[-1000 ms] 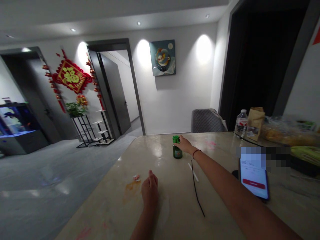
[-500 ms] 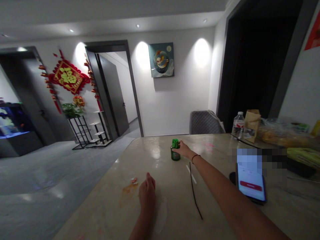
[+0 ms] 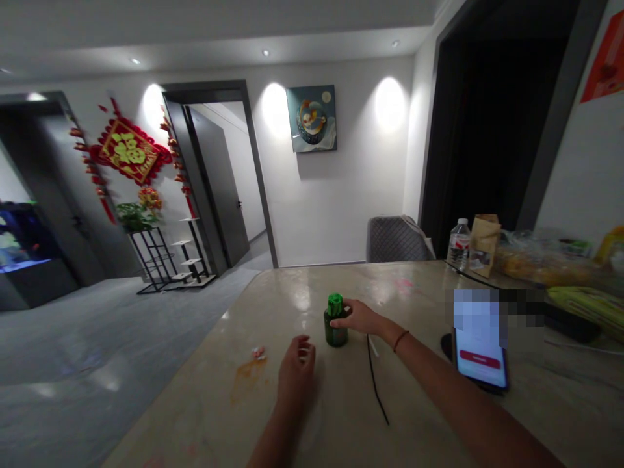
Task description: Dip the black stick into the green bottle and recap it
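A small dark-green bottle (image 3: 335,333) with a bright green, ridged top stands upright over the table (image 3: 205,403). My right hand (image 3: 361,317) grips it from the right, thumb in front and fingers partly hidden behind. My left hand (image 3: 296,364) is to the bottle's near left, apart from it. Its fingers are loosely curled with gaps between them, and they hold nothing. A thin black strip (image 3: 375,383) and a short white strip (image 3: 373,346) lie below my right wrist.
Small pinkish bits (image 3: 258,353) lie left of my left hand, beside an orange stain. On the right are a lit phone (image 3: 482,364), a water bottle (image 3: 459,246), a paper bag (image 3: 484,246) and plastic-wrapped goods (image 3: 531,257). A grey chair (image 3: 396,239) stands beyond the table.
The green bottle has come nearer to me and slightly left with my right hand on it. My left hand has shifted a little right toward it, its fingers loosening.
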Demonstrator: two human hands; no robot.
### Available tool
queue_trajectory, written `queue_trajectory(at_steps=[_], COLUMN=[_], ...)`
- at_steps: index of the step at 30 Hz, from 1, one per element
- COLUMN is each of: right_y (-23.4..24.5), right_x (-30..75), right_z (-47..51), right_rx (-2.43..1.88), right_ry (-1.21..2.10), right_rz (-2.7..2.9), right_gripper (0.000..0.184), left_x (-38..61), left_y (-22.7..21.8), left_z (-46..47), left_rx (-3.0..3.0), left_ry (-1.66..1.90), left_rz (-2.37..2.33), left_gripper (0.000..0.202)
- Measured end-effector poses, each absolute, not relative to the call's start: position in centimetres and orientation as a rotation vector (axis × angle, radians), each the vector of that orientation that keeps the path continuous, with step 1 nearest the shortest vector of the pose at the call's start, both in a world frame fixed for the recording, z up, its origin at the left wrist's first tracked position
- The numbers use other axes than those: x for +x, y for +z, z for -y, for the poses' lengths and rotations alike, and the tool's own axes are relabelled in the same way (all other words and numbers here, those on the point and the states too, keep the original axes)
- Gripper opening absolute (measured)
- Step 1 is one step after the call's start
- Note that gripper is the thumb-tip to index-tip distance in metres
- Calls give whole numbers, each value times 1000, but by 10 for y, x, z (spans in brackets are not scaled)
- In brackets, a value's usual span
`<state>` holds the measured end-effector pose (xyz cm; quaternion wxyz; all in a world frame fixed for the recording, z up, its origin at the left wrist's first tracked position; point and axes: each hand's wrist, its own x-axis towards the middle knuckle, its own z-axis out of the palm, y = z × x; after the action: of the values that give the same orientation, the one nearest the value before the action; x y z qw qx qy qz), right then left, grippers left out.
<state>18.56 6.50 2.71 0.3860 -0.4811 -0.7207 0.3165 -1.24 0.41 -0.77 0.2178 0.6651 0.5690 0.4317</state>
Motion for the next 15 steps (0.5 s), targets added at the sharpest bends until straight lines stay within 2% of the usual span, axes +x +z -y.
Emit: queue_trajectory(at_steps=[4,9,15], right_y=[24,19,23], right_x=[188,190,186], right_z=[-32,-11,5], right_rx=[-1178,-1153,-1139], right_ry=[854,898,935], right_rz=[1838,1825,1784], right_gripper=[46,49,60], left_x=[-8,6,21], left_y=[-18,-15,-4], left_z=[-4,4,15], left_rx=[2164,2338,2325], left_ry=[948,809,781], left_rz=[-1410,-1460,-1538], left_gripper=[56,47,49])
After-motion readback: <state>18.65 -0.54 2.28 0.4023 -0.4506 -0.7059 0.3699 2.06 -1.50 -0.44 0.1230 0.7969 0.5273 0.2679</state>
